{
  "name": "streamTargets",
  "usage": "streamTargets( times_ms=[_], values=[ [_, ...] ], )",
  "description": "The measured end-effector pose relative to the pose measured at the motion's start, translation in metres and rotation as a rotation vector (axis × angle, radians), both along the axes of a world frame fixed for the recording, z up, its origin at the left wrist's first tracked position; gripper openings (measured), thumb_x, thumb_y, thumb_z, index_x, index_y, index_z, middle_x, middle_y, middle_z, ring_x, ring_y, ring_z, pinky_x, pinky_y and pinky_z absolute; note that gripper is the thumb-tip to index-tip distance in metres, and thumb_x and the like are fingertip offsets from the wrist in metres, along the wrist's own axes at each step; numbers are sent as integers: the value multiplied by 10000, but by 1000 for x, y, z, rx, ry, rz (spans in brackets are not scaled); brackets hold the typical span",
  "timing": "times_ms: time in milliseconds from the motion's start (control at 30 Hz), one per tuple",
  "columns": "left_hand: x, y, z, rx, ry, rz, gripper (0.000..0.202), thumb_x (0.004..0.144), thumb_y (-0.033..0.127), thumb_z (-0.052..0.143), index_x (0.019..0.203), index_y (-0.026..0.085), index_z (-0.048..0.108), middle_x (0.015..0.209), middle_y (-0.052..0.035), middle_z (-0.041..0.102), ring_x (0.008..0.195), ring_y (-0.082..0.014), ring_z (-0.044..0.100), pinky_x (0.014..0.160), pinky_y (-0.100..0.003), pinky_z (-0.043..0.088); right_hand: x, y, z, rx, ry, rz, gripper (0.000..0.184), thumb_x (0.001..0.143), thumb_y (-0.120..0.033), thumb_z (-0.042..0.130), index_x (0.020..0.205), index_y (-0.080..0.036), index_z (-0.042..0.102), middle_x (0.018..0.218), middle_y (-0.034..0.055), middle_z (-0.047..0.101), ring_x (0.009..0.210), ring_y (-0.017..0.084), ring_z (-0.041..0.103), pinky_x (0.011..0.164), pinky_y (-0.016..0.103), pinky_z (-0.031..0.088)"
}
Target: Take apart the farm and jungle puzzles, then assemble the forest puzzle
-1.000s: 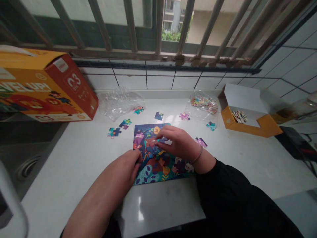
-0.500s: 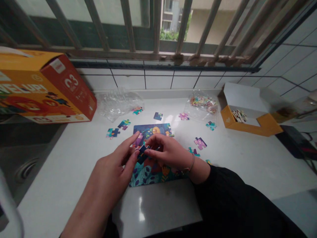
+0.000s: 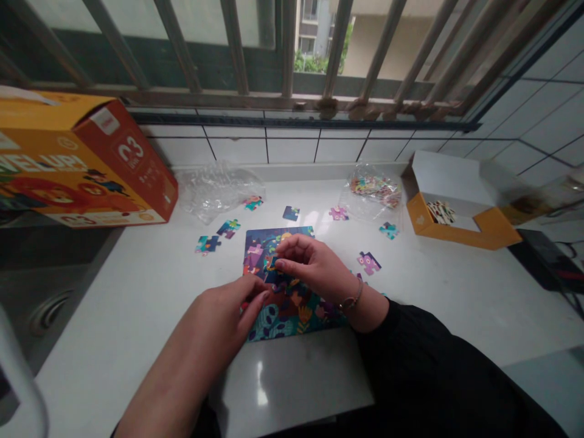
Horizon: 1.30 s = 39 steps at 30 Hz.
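A colourful jigsaw puzzle, mostly put together, lies on the white counter beneath both hands. Between the thumb and fingers of my right hand is a dark blue puzzle piece, held over the middle of the picture; the hand hides part of it. My left hand rests at the puzzle's left side, thumb and forefinger a little apart and no piece visible between them. Around the picture lie loose pieces: a blue one, a pink one, a purple one and a teal one.
A large orange box stands at the left, near a sink. Clear plastic wrapping lies beside it. Toward the right are a bag of pieces and an open yellow box with pieces inside. A barred window rises behind the counter.
The piece was between both hands; now only my right hand has it, slightly farther up over the puzzle. My left hand has let go and drawn back toward me.
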<state>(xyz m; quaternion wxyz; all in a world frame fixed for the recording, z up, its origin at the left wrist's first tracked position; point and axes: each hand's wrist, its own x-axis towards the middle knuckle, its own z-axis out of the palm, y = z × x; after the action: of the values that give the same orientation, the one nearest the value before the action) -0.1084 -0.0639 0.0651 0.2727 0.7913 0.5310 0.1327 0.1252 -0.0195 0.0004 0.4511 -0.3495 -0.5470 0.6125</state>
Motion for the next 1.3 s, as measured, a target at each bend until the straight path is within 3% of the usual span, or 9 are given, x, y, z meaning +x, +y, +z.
streamTargets(
  times_ms=[433,600,767,833,933,1000,1067,1167,1300],
  values=[
    [0,1,-1,8,69,-26,212,1023,373,575,941,256,733,920,-45,842,798,-245,776,712,-327,500,1,-3,4,-11,-132,60,274,965,-434,874,1104,-205,814,1054,46,842,940,183,785,911,377,667],
    [1,0,1,-52,68,14,264,994,493,671,895,256,728,890,-35,833,772,-245,751,712,-332,480,0,-3,2,7,-126,73,286,955,-446,889,1081,-203,802,1038,40,837,940,180,790,902,370,673],
    [-2,-2,4,-51,53,90,356,1041,521,566,858,257,721,789,-13,795,684,-217,704,666,-327,430,-3,-7,5,10,-95,131,312,970,-475,876,1091,-205,776,1055,52,839,929,188,803,862,375,688],
    [-3,-2,5,-49,61,103,364,1038,516,556,826,254,695,754,-10,774,662,-212,687,652,-324,416,3,-6,10,104,-189,109,242,1021,-434,817,1114,-214,781,1084,56,844,964,195,807,905,389,677],
    [-4,-1,5,-47,89,144,380,1043,535,532,827,260,680,751,-16,769,666,-223,686,648,-330,408,21,0,19,387,-498,-107,122,1077,-320,727,1115,-221,787,1096,60,838,1034,207,781,987,405,621],
    [-4,0,6,-40,133,199,392,1041,554,514,836,266,681,749,-26,768,680,-244,694,645,-341,397,35,5,23,518,-693,-188,99,1068,-308,748,1068,-215,783,1033,57,820,975,206,749,935,385,589],
    [-5,1,7,-41,182,250,393,1033,561,507,841,269,686,744,-37,764,688,-263,699,645,-351,388,44,6,24,565,-815,-96,145,1027,-346,828,1063,-214,780,1007,51,805,922,200,720,871,360,561],
    [-4,2,8,-52,214,276,381,1030,557,512,860,271,697,751,-43,766,688,-273,700,649,-355,386,44,3,24,583,-947,97,373,893,-401,979,1152,-225,776,1109,68,809,999,230,723,883,368,542],
    [-4,3,7,-52,225,268,374,1041,551,522,866,274,702,763,-42,772,689,-268,700,642,-348,378,33,-6,25,588,-1158,111,585,734,-485,1080,1168,-235,777,1193,99,791,1106,312,706,883,413,516]
  ],
)
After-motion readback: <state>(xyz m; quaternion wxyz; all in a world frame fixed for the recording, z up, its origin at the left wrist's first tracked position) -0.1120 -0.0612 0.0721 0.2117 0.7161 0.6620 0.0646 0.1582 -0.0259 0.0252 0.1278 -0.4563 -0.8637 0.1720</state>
